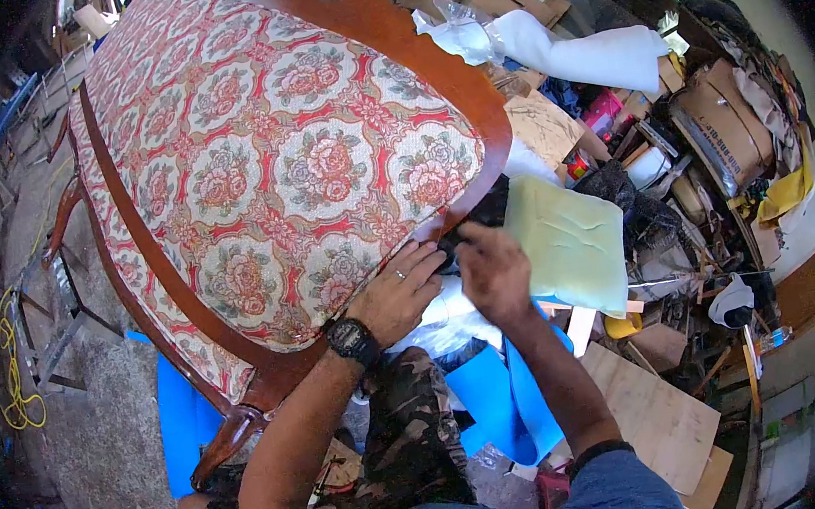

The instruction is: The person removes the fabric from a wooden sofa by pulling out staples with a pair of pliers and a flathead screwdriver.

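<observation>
A sofa with rose-patterned upholstery (pixel 227 183) lies tilted in front of me, framed in carved brown wood (pixel 497 130). My left hand (pixel 399 292) rests at the lower right edge of the fabric, its fingers stretched along the border where cloth meets wood. It wears a ring and a black wristwatch (pixel 351 341). Just right of it, my right hand (pixel 494 271) is raised beside the wooden rim, fingers curled in. Whatever may be between those fingers is too small or hidden to make out.
A pale yellow foam cushion (pixel 566 241) sits right of my right hand. Blue sheet material (pixel 498 402) and plywood boards (pixel 654 412) lie below. Cluttered boxes (pixel 721 130) and a white foam roll (pixel 584 50) fill the right. A yellow cord (pixel 13 371) lies on the concrete floor.
</observation>
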Available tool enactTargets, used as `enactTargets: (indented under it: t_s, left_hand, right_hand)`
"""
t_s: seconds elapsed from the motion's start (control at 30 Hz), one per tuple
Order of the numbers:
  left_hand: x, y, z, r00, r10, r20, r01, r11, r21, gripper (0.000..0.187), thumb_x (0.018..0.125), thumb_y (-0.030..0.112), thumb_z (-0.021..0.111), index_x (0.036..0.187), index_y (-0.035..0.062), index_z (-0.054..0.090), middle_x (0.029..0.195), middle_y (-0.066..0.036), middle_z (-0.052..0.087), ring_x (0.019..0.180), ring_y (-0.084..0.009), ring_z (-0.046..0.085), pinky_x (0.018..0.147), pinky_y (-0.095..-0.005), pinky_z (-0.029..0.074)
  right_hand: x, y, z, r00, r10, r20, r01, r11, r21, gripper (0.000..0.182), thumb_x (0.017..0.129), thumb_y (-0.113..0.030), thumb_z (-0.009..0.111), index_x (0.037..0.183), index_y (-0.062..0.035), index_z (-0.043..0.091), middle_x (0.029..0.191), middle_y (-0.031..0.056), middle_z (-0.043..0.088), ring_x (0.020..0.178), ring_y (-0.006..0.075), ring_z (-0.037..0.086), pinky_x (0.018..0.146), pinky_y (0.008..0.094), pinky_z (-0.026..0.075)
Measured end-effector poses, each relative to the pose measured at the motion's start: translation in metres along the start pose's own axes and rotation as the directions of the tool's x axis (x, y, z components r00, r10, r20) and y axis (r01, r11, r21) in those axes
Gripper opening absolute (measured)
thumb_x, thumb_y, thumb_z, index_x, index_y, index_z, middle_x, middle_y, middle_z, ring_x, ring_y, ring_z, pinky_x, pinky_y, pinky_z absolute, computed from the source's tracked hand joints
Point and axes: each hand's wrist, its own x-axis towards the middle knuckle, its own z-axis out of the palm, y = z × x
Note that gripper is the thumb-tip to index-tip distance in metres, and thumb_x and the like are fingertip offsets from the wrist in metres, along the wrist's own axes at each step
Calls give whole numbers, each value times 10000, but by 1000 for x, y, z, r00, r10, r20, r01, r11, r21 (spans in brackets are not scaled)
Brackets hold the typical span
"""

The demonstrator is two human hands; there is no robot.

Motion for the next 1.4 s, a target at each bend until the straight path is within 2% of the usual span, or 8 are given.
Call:
enactTargets:
  t_s: [0.27, 0.37, 0.47, 0.57, 0.67, 0.77, 0.9, 1.4]
  left_hand:
    - [1, 0, -7, 998, 12, 66, -13, 1000, 16, 274, 861, 127, 658, 1099, 13, 734, 1305, -130, 649, 1399, -351, 520, 1201, -530, 402]
    - [1, 0, -5, 998, -19, 54, 18, 1000, 13, 575, 616, 143, 862, 1150, -7, 710, 1294, -137, 619, 1429, -351, 467, 1242, -508, 357]
    - [0, -1, -6, 996, 21, 87, -23, 1000, 14, 585, 610, 151, 870, 1152, 1, 709, 1274, -130, 622, 1428, -349, 467, 1236, -509, 367]
    - [3, 1, -7, 999, 16, 30, -16, 1000, 9, 293, 831, 117, 693, 1101, 14, 740, 1211, -116, 671, 1374, -346, 542, 1196, -523, 415]
    - [3, 2, -11, 998, 23, 57, -23, 1000, -10, 308, 814, 112, 704, 1102, 9, 738, 1215, -116, 675, 1371, -350, 548, 1204, -529, 410]
    - [1, 1, -7, 998, 47, 45, -47, 999, -15, 308, 816, 107, 702, 1104, 5, 736, 1225, -123, 677, 1366, -360, 555, 1214, -537, 400]
    - [-1, -2, -7, 997, 57, 51, -55, 998, -42, 311, 815, 105, 703, 1104, -4, 734, 1237, -134, 676, 1354, -365, 568, 1217, -540, 396]
    - [-5, -4, 3, 998, 53, 43, -52, 999, -10, 335, 791, 116, 693, 1106, 9, 732, 1228, -132, 663, 1369, -354, 551, 1235, -542, 378]
  right_hand:
    - [-16, -28, -6, 989, -88, 117, 85, 996, 31, 245, 756, -77, 702, 999, -52, 703, 1171, 97, 632, 938, 285, 632, 835, 442, 528]
    - [-18, -30, -13, 974, -58, 220, 59, 998, 1, 301, 765, -107, 699, 1061, -49, 709, 1104, 83, 632, 916, 275, 620, 825, 427, 528]
    - [-18, -28, -16, 977, -34, 210, 22, 998, 59, 286, 771, -108, 697, 1053, -60, 703, 991, 78, 651, 868, 273, 627, 805, 419, 531]
    - [-19, -16, -11, 977, 6, 211, -19, 998, 61, 168, 852, -95, 709, 1012, -49, 685, 887, 121, 671, 799, 303, 661, 744, 440, 547]
    - [4, -7, -10, 884, 446, 138, -466, 828, 313, 96, 955, -117, 696, 966, -27, 661, 790, 172, 686, 705, 353, 695, 664, 475, 553]
    - [40, 8, -21, 827, 548, 126, -559, 773, 299, 156, 997, -164, 690, 950, -21, 654, 754, 209, 700, 680, 399, 715, 618, 495, 551]
    - [63, 17, -19, 856, 509, 91, -516, 840, 169, 162, 980, -206, 704, 934, -54, 671, 773, 219, 714, 710, 443, 711, 642, 522, 552]
    - [66, 18, -4, 931, 353, 90, -351, 936, -37, 185, 987, -208, 670, 905, -51, 617, 686, 208, 684, 647, 414, 704, 605, 530, 554]
